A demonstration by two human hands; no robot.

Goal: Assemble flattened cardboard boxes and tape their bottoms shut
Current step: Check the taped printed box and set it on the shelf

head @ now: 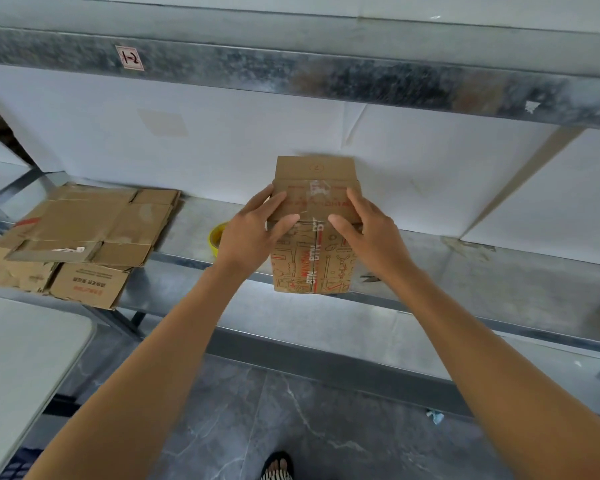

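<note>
Box: a small printed cardboard box (311, 261) is standing upright near the front of the shelf (465, 271), between the two hands. I cannot tell whether its bottom is resting on the shelf or hanging just above it.
Box top: one flap is lying folded over toward the person, with a scrap of clear tape showing on it. Another flap is standing up behind it, against the white panel (222, 150).
Left hand (253, 230): it is lying on the box's left top edge. Its fingers are pressing flat and nearly straight on the folded flap, and its thumb is stretching along the fold toward the middle.
Right hand (364, 230): it is mirroring the left on the right top edge, with fingers flat on the flap and thumb pointing inward at the fold. The two thumbs are staying apart.
Tape roll (216, 237): a yellow roll is sitting on the shelf just left of the box, mostly hidden behind the left hand.
Flat boxes (84, 233): a loose pile of flattened cardboard is lying at the shelf's left end, well apart from the box, with the lowest sheets hanging over the front edge.
Beam (326, 81): a metal beam is running across above the shelf, carrying a label (129, 58) reading "1-2".
Dark item (369, 278): something small is lying on the shelf just beside the right wrist, too blurred to name.
Counter (21, 358): a pale counter is showing at the lower left.
Floor (309, 427): grey veined tiles are showing below, with a sandalled foot (278, 465) at the bottom edge.
</note>
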